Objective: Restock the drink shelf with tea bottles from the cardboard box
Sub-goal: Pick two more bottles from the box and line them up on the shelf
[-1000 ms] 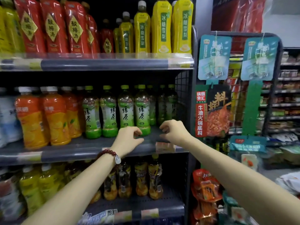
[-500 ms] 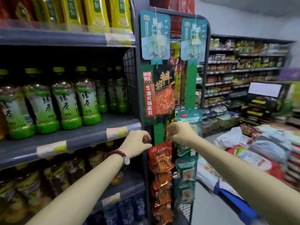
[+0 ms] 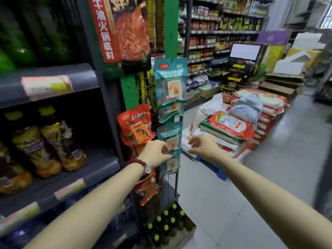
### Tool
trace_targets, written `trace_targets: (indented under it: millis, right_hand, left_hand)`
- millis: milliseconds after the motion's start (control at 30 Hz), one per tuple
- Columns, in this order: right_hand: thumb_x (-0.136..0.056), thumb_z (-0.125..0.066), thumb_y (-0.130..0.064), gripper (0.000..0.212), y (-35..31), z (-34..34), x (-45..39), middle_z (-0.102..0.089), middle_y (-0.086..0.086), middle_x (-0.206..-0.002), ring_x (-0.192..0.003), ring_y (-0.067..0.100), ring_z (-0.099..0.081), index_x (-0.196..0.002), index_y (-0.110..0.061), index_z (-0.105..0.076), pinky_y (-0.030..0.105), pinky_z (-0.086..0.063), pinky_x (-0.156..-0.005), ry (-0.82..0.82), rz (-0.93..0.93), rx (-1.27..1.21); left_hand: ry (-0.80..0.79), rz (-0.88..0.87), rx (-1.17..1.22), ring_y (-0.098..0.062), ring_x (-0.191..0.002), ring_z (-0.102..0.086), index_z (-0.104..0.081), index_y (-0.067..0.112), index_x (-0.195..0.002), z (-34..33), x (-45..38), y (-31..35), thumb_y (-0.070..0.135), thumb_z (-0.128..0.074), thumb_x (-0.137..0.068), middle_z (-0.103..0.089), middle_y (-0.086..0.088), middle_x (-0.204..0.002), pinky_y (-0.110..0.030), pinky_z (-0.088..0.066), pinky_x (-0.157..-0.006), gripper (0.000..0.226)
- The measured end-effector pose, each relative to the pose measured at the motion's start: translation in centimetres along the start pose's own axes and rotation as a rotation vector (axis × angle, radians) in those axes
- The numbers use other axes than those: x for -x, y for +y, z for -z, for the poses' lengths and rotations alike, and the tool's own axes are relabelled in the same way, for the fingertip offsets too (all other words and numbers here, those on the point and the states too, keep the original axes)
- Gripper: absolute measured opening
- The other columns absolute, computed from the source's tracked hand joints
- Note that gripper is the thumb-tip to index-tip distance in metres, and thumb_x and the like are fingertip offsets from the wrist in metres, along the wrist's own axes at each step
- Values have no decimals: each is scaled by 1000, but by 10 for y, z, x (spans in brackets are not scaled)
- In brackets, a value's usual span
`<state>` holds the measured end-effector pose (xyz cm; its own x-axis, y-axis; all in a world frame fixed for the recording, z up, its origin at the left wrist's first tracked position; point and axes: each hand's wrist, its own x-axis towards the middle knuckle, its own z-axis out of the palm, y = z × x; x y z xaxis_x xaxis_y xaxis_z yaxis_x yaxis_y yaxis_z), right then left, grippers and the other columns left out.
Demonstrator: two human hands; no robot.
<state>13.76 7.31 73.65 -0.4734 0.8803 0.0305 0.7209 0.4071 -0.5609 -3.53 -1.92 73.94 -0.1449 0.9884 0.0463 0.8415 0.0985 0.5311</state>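
Hands: left hand (image 3: 156, 153) and right hand (image 3: 203, 147) hanging empty, fingers loosely curled, likely readying for tea bottles (image 3: 166, 225) standing in cardboard box (image 3: 186, 232) on floor below.

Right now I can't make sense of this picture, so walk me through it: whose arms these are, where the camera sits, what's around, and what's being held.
This single picture comes from a camera worn on a person's head, looking forward and down, so both bare arms are theirs. The left hand, with a bead bracelet at the wrist, and the right hand reach forward with nothing in their grip; the fingers hang loosely curled. On the left is the drink shelf. Beside it hang snack packets. Low down, green-capped tea bottles stand in a cardboard box on the floor. Stacked rice sacks fill the aisle beyond.
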Motion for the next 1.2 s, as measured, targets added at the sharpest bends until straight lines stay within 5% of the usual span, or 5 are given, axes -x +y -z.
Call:
trace_targets:
  millis: [233,533,733,967,1200]
  right_hand:
    - [-78,-72,-17,30,102,-124,-20,-72,11,-100,-93,22,-66,-106,-7,-69,23,-46,-76,-62,-75,-29]
    - [-75,-76,-21,29,217,-310,-18,-72,11,-98,-92,25,-67,-100,-8,-70,39,-54,-86,-160,-165,-89]
    - [-76,-73,-18,26,288,-414,-18,-72,14,-95,-91,28,-66,-98,-3,-70,42,-53,-86,-181,-173,-103]
    - [-76,-73,-24,25,368,-518,-16,-70,6,-97,-84,17,-57,-97,-12,-70,20,-32,-62,-197,-165,-49]
    - [-76,-74,-27,31,409,-579,-20,-70,9,-102,-100,26,-62,-101,-10,-69,31,-50,-85,-223,-198,-58]
  left_hand:
    - [-57,92,9,-18,-93,-63,-69,10,-101,-149,-14,-75,26,-65,-82,-69,-6,-103,-23,-46,-76,25]
    - [-180,233,76,-18,-98,-64,-70,10,-101,-322,-11,-196,25,-70,-79,-70,-7,-104,-25,-47,-84,27]
    - [-199,282,75,-14,-87,-64,-71,15,-97,-428,-2,-266,27,-72,-76,-71,-4,-94,-18,-43,-72,24]
    - [-220,326,38,-16,-90,-64,-69,14,-98,-532,0,-339,27,-71,-78,-70,-5,-96,-22,-46,-77,25]
    - [-206,374,51,-21,-97,-63,-68,10,-102,-588,-5,-380,22,-70,-78,-70,-8,-102,-25,-46,-80,27]
